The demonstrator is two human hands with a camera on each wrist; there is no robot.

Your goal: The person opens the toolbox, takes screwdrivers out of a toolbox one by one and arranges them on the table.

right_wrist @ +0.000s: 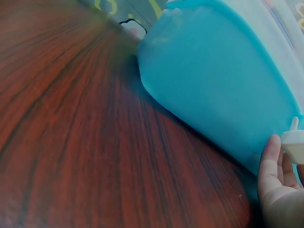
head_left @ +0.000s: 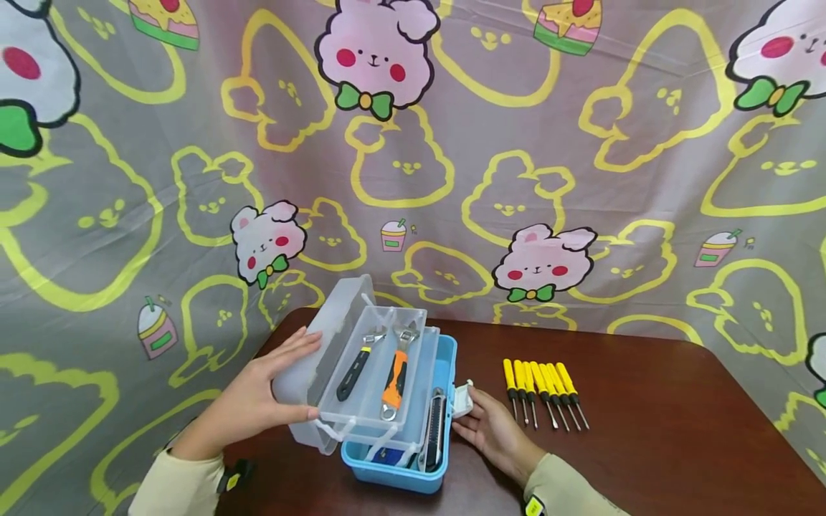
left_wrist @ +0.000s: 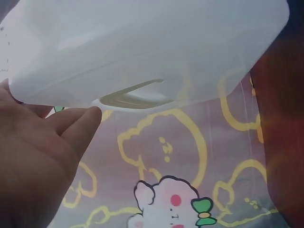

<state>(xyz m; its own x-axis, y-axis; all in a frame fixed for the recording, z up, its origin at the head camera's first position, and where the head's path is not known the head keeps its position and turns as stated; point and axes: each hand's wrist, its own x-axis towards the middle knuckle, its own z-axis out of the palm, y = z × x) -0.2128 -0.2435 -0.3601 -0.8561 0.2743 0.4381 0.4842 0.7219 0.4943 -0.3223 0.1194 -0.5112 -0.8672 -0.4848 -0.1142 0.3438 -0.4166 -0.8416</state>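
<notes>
A blue toolbox [head_left: 393,479] stands with its clear lid [head_left: 337,322] tilted up to the left. My left hand [head_left: 254,401] grips the lid, thumb at the near end and fingers over its outer side; the left wrist view shows the lid [left_wrist: 171,52] from outside. At the box's right side, my right hand [head_left: 495,433] holds the white latch [head_left: 462,401] between thumb and fingers. Raised inside is a clear tray [head_left: 371,373] bearing a black-handled adjustable wrench [head_left: 353,373] and an orange-handled one [head_left: 396,376]. Below it lies a utility knife [head_left: 434,430].
Several yellow-handled screwdrivers [head_left: 543,383] lie in a row on the dark wooden table [head_left: 658,430], right of the box. A patterned cloth [head_left: 452,179] hangs behind the table. A blue item [head_left: 389,456] sits low in the box, partly hidden.
</notes>
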